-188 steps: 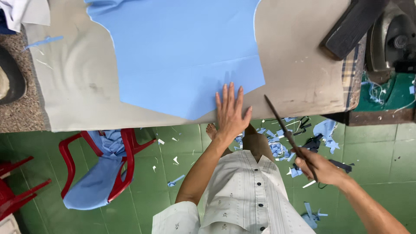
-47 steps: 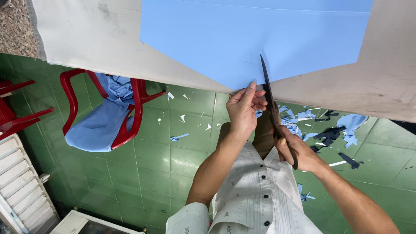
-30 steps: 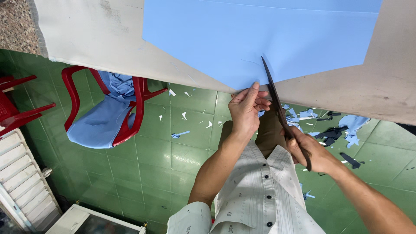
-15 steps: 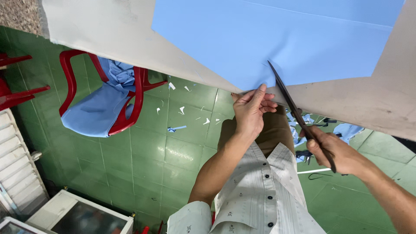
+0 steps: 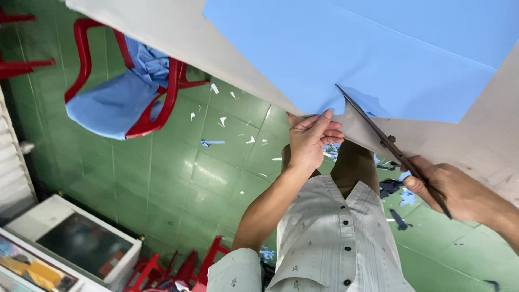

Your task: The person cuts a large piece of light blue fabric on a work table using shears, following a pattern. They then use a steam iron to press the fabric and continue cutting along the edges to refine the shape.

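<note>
A large sheet of light blue fabric [image 5: 378, 54] lies spread on a beige table [image 5: 162, 27]. My left hand [image 5: 309, 141] pinches the fabric's near edge at the table's rim. My right hand [image 5: 451, 186] grips long dark scissors [image 5: 378, 132], whose blades point up into the blue fabric at its near edge, with a small flap of fabric lifted beside the blades.
A red plastic chair [image 5: 130, 81] holding folded blue cloth stands to the left on the green tiled floor [image 5: 178, 178]. Fabric scraps [image 5: 400, 192] litter the floor by my legs. A white box-like unit [image 5: 75, 243] sits at lower left, with red chair legs [image 5: 184, 267] near it.
The scissors have pushed further into the fabric's edge, and my left hand has stayed pinching that edge. The view has tilted and shifted right.
</note>
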